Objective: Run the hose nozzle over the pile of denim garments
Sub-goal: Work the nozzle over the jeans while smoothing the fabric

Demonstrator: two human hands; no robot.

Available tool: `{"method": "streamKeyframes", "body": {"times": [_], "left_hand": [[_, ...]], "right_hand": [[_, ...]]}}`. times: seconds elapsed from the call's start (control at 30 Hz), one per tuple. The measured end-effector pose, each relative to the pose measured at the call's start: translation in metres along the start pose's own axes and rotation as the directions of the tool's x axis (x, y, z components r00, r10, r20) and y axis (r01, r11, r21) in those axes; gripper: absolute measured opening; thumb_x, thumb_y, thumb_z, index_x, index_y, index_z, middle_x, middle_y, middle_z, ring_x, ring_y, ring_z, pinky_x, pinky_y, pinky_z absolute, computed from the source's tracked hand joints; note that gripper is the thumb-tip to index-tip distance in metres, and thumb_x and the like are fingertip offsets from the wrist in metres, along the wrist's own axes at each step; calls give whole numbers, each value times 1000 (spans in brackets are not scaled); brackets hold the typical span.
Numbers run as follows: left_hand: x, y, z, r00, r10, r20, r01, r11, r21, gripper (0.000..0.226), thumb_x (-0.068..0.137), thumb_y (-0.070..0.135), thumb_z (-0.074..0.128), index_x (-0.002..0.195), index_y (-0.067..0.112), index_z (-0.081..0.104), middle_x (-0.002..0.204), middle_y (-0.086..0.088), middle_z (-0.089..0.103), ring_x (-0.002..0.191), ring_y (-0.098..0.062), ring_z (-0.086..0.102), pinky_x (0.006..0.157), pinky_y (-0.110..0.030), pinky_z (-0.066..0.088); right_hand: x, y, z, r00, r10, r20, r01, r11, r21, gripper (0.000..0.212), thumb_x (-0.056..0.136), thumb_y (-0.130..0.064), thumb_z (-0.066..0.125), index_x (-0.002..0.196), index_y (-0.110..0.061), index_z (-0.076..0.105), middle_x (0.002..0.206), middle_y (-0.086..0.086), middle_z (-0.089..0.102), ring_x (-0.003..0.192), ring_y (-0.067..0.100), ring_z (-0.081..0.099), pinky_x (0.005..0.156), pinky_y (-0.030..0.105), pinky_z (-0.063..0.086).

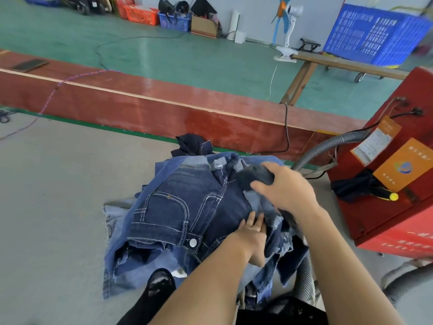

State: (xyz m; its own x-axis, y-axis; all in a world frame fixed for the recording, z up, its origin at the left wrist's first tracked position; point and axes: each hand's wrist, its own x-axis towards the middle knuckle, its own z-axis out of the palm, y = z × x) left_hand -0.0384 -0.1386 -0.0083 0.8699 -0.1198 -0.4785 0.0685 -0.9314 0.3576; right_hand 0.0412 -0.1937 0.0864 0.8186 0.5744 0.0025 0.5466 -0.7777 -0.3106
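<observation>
**Nozzle at the far right of the pile, dark jeans lying to its left**

Item 1. Left hand (251, 233): nearest the wearer, laid flat on the denim near the middle of the heap. Fingers (254, 219) straight and together, pressing the cloth down, gripping nothing.

Item 2. Pile of denim garments (187, 216): heaped on the grey floor straight ahead. Topmost is a dark pair of jeans (178, 207), waistband and metal button toward the wearer, back pocket facing up. Paler pieces show beneath and at the left edge.

Item 3. Right hand (284, 190): beyond the left hand, over the pile's far right part. Fingers curled round the dark hose nozzle (255, 177), whose mouth points left and down onto the denim; whether it touches the cloth cannot be told.

Item 4. Grey ribbed hose (328, 146): runs from behind the right hand rightward to the red machine (386, 195).

Judgement: the untreated spread lies left of and nearer than the nozzle, so the coming stroke is likely leftward and back toward the wearer, the right hand leading while the left holds the cloth flat.
</observation>
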Motion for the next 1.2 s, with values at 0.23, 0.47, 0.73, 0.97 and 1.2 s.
{"method": "streamKeyframes", "body": {"times": [0.23, 0.47, 0.73, 0.97, 1.2], "left_hand": [[5, 5, -4, 991, -87, 104, 92, 995, -45, 90, 90, 28, 61, 154, 6, 1, 160, -10, -16, 145, -34, -21, 121, -47, 10], [2, 8, -7, 991, -68, 112, 67, 998, 12, 70, 92, 28, 60, 148, 8, 24, 159, -12, 6, 146, -35, -11, 120, -44, 11], [7, 3, 1, 997, -27, 77, 25, 999, 33, 75, 89, 28, 64, 149, 4, 25, 161, -16, -7, 145, -35, -19, 121, -42, 0], [6, 2, 1, 998, -7, 61, 6, 1000, 4, 87, 90, 26, 64, 153, 3, 9, 157, -11, -27, 142, -31, -29, 120, -43, -4], [2, 8, -2, 997, -51, 65, 49, 998, 36, 101, 88, 29, 67, 153, 2, -5, 157, -13, -27, 143, -32, -28, 121, -44, -3]], "right_hand": [[-14, 2, 36, 997, 39, 59, -29, 986, -162, 36, 87, -41, 57, 118, -24, 51, 93, 1, 65, 81, 23, 56, 52, 29, 32], [4, -12, 54, 998, 55, -13, -57, 986, -159, 42, 92, -41, 53, 128, -21, 44, 99, 6, 66, 89, 29, 63, 55, 29, 35], [29, -21, 47, 989, 47, -141, -37, 997, 70, 53, 93, -46, 52, 141, -29, 38, 107, 3, 68, 92, 29, 64, 60, 30, 42], [13, 0, -11, 969, 37, -243, 11, 982, 191, 48, 88, -43, 60, 133, -31, 49, 104, -3, 68, 89, 26, 64, 65, 29, 40], [-9, 13, 12, 989, 27, 146, -13, 995, -98, 35, 85, -44, 61, 116, -29, 58, 77, -8, 56, 75, 20, 54, 60, 30, 42]]}}
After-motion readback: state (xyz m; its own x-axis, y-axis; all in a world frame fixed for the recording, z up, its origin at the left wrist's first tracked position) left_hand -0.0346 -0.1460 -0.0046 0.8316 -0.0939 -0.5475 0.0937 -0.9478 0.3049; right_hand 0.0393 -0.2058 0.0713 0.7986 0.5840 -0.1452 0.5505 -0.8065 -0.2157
